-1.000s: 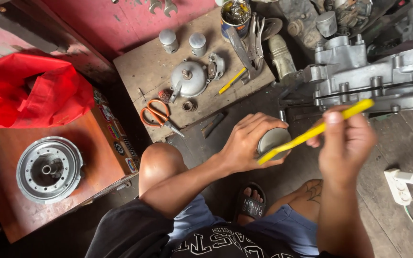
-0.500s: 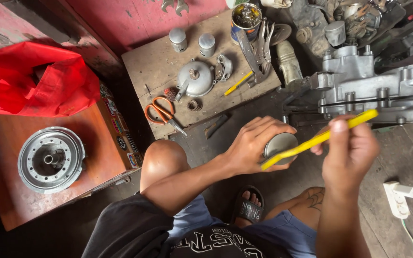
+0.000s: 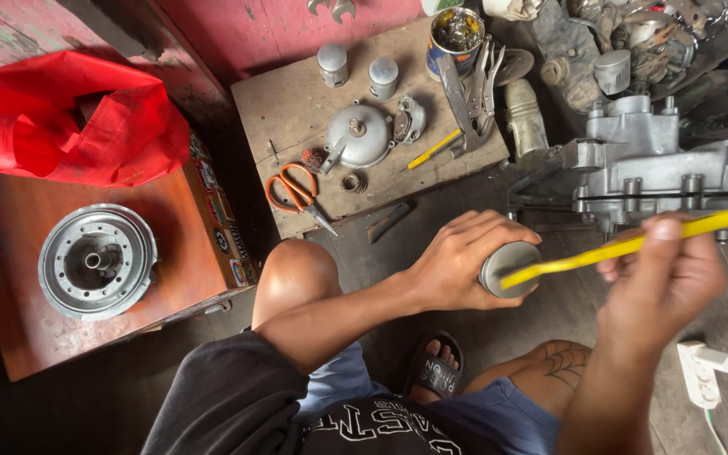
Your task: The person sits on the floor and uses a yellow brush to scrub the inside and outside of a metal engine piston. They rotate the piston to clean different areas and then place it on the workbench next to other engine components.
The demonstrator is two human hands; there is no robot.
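left hand (image 3: 457, 265) wrapped around grey metal piston (image 3: 507, 268), held above the knees; right hand (image 3: 663, 282) pinching yellow brush (image 3: 625, 247), tip on the piston's crown. could slip from the grip onto the floor, or flick grime, if scrubbed too hard.

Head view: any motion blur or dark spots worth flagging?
Head view: right hand and the yellow tool it holds are smeared by motion; left hand and the metal cylinder in its grip stay sharp. Light is soft and even, no hard glare. Lower left corner by the wooden table falls into deep shadow.
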